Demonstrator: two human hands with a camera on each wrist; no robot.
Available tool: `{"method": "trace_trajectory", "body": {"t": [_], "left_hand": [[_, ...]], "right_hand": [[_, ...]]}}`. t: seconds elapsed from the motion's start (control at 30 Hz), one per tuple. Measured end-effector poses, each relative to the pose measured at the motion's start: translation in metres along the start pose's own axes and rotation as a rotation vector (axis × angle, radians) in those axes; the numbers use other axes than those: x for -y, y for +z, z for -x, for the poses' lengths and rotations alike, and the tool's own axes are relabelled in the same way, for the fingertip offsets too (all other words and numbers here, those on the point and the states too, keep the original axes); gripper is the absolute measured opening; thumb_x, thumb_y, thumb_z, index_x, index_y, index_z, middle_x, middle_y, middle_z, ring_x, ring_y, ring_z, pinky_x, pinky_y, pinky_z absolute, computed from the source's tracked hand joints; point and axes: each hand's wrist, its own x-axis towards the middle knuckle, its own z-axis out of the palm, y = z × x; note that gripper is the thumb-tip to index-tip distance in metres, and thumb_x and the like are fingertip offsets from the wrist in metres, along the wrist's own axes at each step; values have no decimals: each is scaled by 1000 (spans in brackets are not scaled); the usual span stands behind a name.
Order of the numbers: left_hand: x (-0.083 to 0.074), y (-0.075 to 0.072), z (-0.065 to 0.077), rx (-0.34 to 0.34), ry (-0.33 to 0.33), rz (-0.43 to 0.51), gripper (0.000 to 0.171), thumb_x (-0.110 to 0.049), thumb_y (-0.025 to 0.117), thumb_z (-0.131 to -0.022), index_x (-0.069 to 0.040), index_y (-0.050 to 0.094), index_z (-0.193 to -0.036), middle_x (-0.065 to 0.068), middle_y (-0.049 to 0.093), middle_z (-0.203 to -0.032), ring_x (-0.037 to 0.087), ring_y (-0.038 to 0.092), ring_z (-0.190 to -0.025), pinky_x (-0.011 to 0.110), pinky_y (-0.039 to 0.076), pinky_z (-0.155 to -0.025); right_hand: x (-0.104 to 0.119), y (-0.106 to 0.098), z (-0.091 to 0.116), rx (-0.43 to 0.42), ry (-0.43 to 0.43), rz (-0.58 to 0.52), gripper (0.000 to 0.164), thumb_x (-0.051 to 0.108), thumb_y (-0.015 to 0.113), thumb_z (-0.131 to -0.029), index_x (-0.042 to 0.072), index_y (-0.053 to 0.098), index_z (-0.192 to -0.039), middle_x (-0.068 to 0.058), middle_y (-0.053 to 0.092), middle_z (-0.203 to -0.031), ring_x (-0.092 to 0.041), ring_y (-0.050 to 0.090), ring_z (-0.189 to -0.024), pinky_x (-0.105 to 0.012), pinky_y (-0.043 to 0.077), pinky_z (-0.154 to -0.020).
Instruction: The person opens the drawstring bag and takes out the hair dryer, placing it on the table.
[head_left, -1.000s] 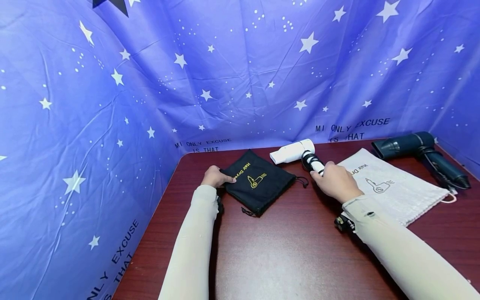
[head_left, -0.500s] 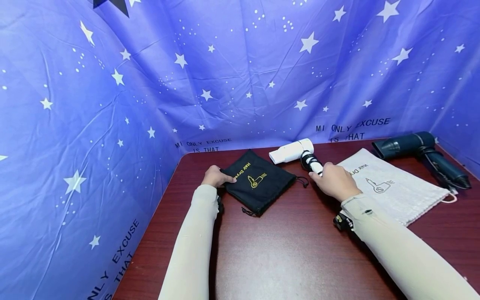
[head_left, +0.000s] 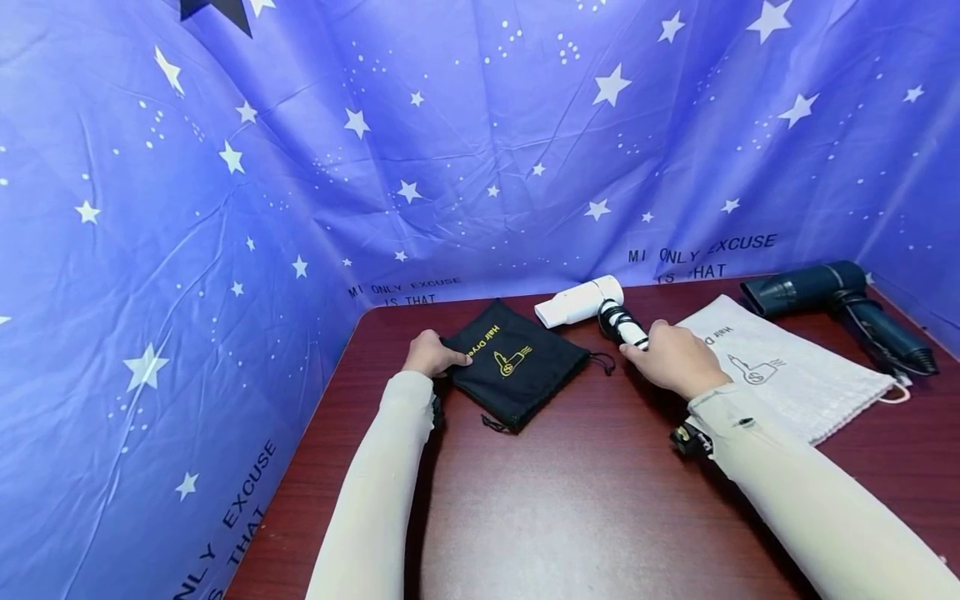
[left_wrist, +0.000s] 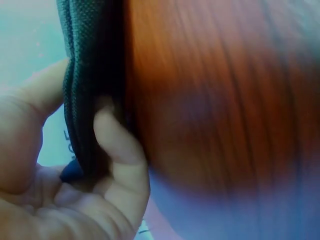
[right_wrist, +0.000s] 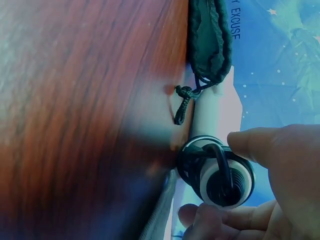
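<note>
My left hand (head_left: 433, 353) pinches the left corner of a black drawstring pouch (head_left: 551, 367) lying flat, with a yellow dryer drawing and lettering. In the left wrist view, thumb and curled fingers lie on either side of the pouch's edge (left_wrist: 80, 95). A white hair dryer (head_left: 577, 302) lies behind and right of the pouch, its nozzle pointing left. By the end of its handle (head_left: 632, 332), wound with black cord, my right hand (head_left: 678, 360) grips it. The right wrist view shows the cord (right_wrist: 186, 160) around the handle end, thumb and fingers on opposite sides.
Right of my right hand lies a white drawstring pouch (head_left: 802, 375), partly covered by that hand and forearm. A dark hair dryer (head_left: 813, 287) rests beyond it at the far right. The reddish wooden table (head_left: 540, 508) meets a blue starry curtain (head_left: 487, 150) behind and at the left.
The white hair dryer has shifted very slightly to the left. Both hands keep their holds, and the black pouch stays in place. The head view has moved a little.
</note>
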Motion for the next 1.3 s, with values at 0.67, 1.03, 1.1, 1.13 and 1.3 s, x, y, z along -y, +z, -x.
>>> {"method": "trace_trajectory", "body": {"t": [0.67,1.03,1.1,1.13,1.3], "left_hand": [[-2,7,13,-155,165,-509,50,-52,85,-80,-8,74,-102,15,61,-121,37,56,-112,55,49,-98],[-2,6,19,-126,192,-528,46,-52,83,-83,-10,76,-102,13,64,-117,35,57,-111,53,48,-98],[-1,7,19,-126,200,-530,47,-53,83,-82,-11,76,-102,12,64,-116,35,57,-111,52,48,-97],[0,7,19,-125,203,-530,46,-53,83,-82,-11,77,-101,12,64,-115,35,57,-110,52,48,-97],[1,7,23,-121,215,-531,46,-53,83,-82,-10,77,-97,13,63,-113,35,57,-109,53,49,-96]], "right_hand": [[21,9,17,-272,-177,-45,31,28,65,-89,2,62,-105,-18,60,-95,-37,62,-79,-56,48,-67],[69,34,21,-240,-557,66,28,30,75,-89,9,73,-108,-9,68,-107,-33,64,-97,-50,53,-85],[76,40,21,-235,-597,81,27,32,76,-90,11,75,-107,-9,69,-109,-32,65,-97,-49,53,-84],[79,42,22,-234,-612,90,26,33,76,-91,12,77,-107,-8,70,-109,-32,65,-96,-48,53,-83],[86,52,21,-200,-621,117,24,36,77,-90,17,79,-103,-5,71,-107,-29,65,-94,-47,54,-79]]}}
